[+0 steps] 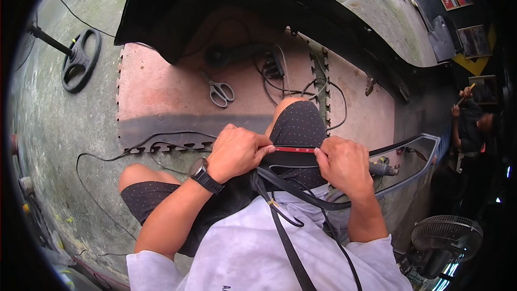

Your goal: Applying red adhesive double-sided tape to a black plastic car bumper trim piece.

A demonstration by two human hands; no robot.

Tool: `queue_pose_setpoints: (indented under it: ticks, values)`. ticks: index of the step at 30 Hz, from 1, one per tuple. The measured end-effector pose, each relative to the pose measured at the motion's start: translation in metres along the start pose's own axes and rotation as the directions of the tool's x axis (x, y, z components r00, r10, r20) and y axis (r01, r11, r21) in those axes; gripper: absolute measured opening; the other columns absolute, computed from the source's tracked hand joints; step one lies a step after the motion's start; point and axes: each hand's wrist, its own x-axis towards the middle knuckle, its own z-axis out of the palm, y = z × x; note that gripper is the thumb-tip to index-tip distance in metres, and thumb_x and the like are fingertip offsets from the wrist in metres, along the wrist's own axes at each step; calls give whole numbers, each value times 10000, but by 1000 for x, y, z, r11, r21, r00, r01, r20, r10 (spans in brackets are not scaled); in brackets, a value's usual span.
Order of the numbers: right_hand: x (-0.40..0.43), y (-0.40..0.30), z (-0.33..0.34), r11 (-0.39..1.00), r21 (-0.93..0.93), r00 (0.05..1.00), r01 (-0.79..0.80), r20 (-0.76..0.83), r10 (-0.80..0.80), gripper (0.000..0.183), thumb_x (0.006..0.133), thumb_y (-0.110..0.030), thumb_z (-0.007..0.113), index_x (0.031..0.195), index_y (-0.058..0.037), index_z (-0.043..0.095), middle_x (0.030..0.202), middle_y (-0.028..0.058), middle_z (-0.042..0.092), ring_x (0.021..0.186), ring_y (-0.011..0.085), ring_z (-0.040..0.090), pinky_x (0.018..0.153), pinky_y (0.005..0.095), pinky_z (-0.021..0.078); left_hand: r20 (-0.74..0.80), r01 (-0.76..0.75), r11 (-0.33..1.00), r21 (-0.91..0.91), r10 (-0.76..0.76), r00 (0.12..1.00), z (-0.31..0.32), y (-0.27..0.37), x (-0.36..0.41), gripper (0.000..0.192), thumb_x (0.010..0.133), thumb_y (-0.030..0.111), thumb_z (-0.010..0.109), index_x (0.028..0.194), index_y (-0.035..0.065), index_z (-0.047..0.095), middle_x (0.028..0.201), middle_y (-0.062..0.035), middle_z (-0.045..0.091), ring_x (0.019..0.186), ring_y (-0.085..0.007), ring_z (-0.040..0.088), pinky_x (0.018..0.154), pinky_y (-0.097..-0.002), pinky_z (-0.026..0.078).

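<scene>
My left hand point(242, 151), with a black watch point(206, 176) on its wrist, pinches a narrow black strip with red adhesive backing point(296, 149). A short way to the right, my right hand point(345, 163) pinches the same strip, so the red length runs straight between both thumbs. Below it, loops of flat black strip point(299, 192) hang over my lap. They are bunched by a tan tie point(272, 203), and long ends trail down my white shirt. Grey-handled scissors point(221, 93) lie on the foam mat point(169, 85) beyond my knees.
A large black curved panel point(347, 24), like a car bumper, arches over the mat. Beneath it lie a dark tool point(238, 53) and coiled cables point(307, 91). A grey-edged frame point(438, 145) stands at right, near a fan point(446, 234). Another person point(472, 125) is at far right.
</scene>
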Motion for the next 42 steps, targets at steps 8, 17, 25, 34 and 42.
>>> queue_pose_setpoints:
  ticks: [8, 17, 25, 34, 42]
  values:
    - [1, 7, 6, 1000, -12, 1000, -25, 7, 25, 241, 909, -240, 735, 754, -58, 701, 768, 135, 683, 711, 374, 696, 639, 496, 538, 44, 73, 995, -70, -70, 997, 4, 19, 10, 182, 929, 250, 729, 991, 114, 834, 769, -147, 733, 741, -379, 706, 695, -475, 549]
    - [4, 14, 15, 995, -69, 992, -78, 95, 84, 253, 916, -250, 732, 749, -62, 702, 791, 126, 703, 707, 365, 711, 645, 500, 549, 53, 109, 994, -18, -108, 993, 17, 29, 24, 210, 952, 287, 704, 980, 121, 829, 746, -167, 718, 752, -392, 705, 681, -491, 535]
    - [10, 17, 17, 998, -37, 993, -45, 106, 49, 231, 918, -251, 733, 783, -64, 735, 817, 118, 711, 715, 362, 717, 647, 494, 557, 150, 58, 995, 82, -70, 986, 19, 39, 35, 259, 974, 309, 683, 881, 83, 768, 744, -203, 698, 757, -434, 692, 679, -529, 529]
    - [12, 20, 14, 999, -37, 994, 26, 109, -22, 275, 959, -288, 666, 850, -58, 772, 865, 129, 737, 707, 324, 753, 589, 516, 580, 78, 30, 999, -41, -26, 997, 29, 50, 51, 216, 951, 296, 715, 901, 91, 759, 756, -196, 707, 754, -432, 695, 680, -528, 532]
    - [22, 0, 19, 977, 173, 985, 124, -137, -100, 162, 957, -202, 708, 888, -58, 683, 986, 97, 677, 725, 327, 720, 655, 453, 568, 40, 105, 993, 52, -107, 993, -11, 26, 32, 231, 956, 271, 731, 1111, 104, 694, 792, -189, 726, 786, -424, 707, 687, -503, 537]
